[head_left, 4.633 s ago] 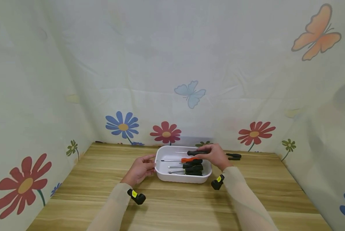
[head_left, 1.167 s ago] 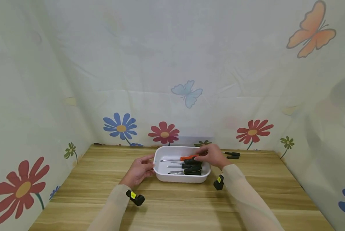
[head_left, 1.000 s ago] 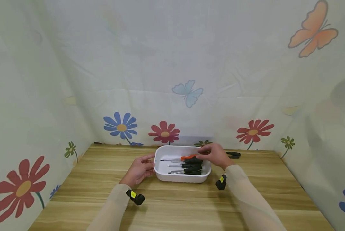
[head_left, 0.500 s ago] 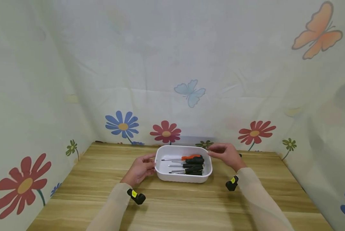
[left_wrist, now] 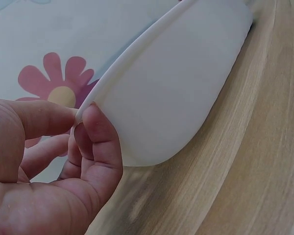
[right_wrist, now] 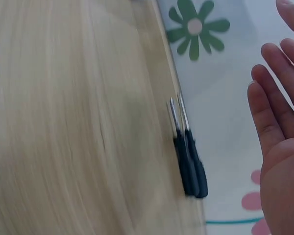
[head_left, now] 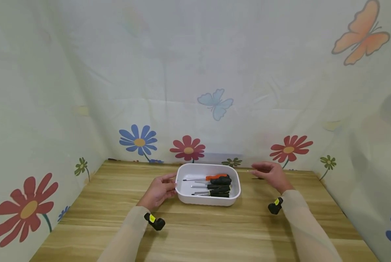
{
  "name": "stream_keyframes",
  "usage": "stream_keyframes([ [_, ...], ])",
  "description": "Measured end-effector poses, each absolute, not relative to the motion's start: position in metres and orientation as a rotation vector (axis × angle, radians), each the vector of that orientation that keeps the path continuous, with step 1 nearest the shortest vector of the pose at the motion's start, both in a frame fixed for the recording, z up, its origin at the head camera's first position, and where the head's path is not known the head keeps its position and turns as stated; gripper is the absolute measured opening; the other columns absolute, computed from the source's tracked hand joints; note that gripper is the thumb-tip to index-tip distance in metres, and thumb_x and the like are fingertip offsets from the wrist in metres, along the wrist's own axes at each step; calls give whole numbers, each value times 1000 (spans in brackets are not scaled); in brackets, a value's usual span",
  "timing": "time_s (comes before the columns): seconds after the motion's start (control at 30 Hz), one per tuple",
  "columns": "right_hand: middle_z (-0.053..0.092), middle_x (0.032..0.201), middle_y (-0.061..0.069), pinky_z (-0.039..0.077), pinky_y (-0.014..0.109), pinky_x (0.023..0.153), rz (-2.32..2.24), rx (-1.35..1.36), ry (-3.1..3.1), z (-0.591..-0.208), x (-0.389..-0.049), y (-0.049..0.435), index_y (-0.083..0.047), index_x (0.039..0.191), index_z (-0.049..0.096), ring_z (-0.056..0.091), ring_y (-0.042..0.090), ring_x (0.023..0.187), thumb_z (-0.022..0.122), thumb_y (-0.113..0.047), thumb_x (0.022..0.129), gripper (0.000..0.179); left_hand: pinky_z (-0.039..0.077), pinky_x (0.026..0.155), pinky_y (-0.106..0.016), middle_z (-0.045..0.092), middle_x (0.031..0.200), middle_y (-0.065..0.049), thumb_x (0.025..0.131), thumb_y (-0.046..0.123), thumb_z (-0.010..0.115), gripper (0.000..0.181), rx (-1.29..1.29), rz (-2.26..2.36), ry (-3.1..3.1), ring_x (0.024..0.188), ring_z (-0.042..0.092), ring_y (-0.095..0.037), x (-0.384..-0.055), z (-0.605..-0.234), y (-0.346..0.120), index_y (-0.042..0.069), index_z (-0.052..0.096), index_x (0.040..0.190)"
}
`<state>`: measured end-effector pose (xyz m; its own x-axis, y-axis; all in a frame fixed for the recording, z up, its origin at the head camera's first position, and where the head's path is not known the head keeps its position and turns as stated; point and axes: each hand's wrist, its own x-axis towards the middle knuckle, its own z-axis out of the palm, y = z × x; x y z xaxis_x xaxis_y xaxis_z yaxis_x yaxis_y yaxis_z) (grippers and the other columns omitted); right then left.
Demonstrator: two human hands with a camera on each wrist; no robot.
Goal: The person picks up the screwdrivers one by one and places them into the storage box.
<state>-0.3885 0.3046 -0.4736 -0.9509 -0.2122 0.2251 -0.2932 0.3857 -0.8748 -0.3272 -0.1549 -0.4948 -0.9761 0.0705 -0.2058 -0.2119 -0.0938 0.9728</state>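
Note:
My left hand pinches the left end of a white plastic tray, thumb and fingers on its rim in the left wrist view. Inside lie several screwdrivers, shafts pointing left: one with an orange handle at the back, the others black-handled, such as the screwdriver near the front. Right of the tray, my right hand hovers with extended fingers and holds nothing. Two black-handled screwdrivers lie side by side near it, at the table's back edge; in the head view the hand mostly hides them.
The wood-grain table runs up to a pale curtain printed with flowers and butterflies, which closes in the back and both sides. A black camera sits on the right wrist and another camera on the left.
Earlier my right hand held a black-handled screwdriver over the tray; that screwdriver now lies inside with the others. The hand has let go and moved right. The left hand stays at the tray.

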Motion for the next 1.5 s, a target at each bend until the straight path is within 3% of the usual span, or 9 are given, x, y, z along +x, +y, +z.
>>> stream_keyframes([
  [0.37, 66, 133, 26, 54, 13, 83, 1596, 372, -2614, -473, -381, 330, 0, 131, 68, 65, -7, 97, 78, -22, 92, 46, 59, 81, -34, 58, 118, -20, 99, -3, 60, 51, -140, 2197, 1963, 85, 63, -21, -326, -494, -157, 10, 55, 148],
  [0.47, 67, 133, 23, 55, 14, 82, 1573, 357, -2630, -483, -388, 343, -1, 132, 67, 64, -9, 97, 79, -30, 91, 52, 60, 81, -34, 57, 121, -22, 99, -3, 59, 51, -136, 2193, 1961, 85, 63, -22, -326, -494, -157, 10, 54, 149],
  [0.63, 67, 130, 26, 56, 16, 80, 1513, 391, -2663, -485, -391, 355, 2, 131, 67, 68, 0, 101, 79, -25, 91, 49, 60, 82, -35, 56, 125, -25, 99, -2, 59, 51, -142, 2181, 1970, 85, 63, -22, -327, -494, -156, 10, 54, 149],
  [0.87, 72, 123, 22, 53, 15, 80, 1323, 387, -2764, -486, -398, 364, 0, 123, 73, 68, 32, 112, 76, -16, 92, 34, 60, 80, -33, 57, 124, -24, 99, -1, 61, 50, -157, 2189, 1965, 85, 63, -23, -328, -495, -157, 14, 58, 146],
  [1.1, 71, 127, 18, 53, 22, 83, 1197, 326, -2867, -491, -403, 367, -6, 120, 76, 66, 30, 110, 77, -20, 91, 32, 60, 81, -35, 56, 126, -26, 99, -2, 60, 52, -152, 2182, 1967, 85, 63, -22, -327, -496, -157, 11, 55, 149],
  [1.37, 71, 125, 19, 54, 25, 82, 1124, 367, -2902, -494, -405, 364, -6, 118, 77, 69, 25, 105, 77, -20, 92, 30, 60, 81, -33, 60, 118, -17, 99, -1, 61, 50, -175, 2182, 1970, 86, 64, -23, -327, -495, -156, 15, 58, 146],
  [1.5, 73, 122, 18, 55, 31, 85, 1092, 350, -2913, -495, -405, 361, -7, 118, 77, 69, 27, 106, 78, -23, 91, 31, 60, 79, -33, 59, 116, -17, 98, -3, 61, 52, -154, 2204, 1950, 83, 64, -21, -325, -495, -156, 10, 56, 148],
])
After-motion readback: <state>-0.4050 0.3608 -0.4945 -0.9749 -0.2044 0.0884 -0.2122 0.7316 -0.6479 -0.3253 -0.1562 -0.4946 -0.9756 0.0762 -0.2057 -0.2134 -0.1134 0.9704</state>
